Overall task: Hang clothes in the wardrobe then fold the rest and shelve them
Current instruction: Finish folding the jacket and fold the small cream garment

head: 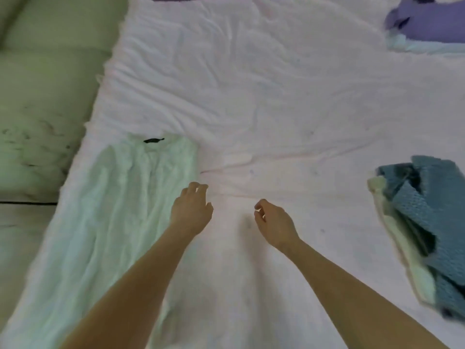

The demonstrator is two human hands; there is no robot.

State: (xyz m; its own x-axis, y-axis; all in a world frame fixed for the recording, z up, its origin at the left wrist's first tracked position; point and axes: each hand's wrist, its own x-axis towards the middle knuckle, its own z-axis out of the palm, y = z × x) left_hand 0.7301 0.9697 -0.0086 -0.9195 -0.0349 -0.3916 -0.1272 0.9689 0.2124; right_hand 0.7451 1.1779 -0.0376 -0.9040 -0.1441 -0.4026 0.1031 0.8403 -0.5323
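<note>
A pale mint-green garment (113, 210) lies spread flat along the left side of the bed, a small black tag at its top edge. My left hand (192, 207) hovers just right of its edge with fingers loosely curled and holds nothing. My right hand (273, 221) hangs over the bare sheet nearby, fingers also loosely curled and empty. A crumpled teal patterned garment (427, 222) lies on a cream one (402, 250) at the right edge. A purple garment (427, 21) sits on a light blue piece (422, 47) at the far right corner.
The white wrinkled bed sheet (264, 96) fills most of the view. The bed's left edge runs diagonally beside a greenish floor (37, 96).
</note>
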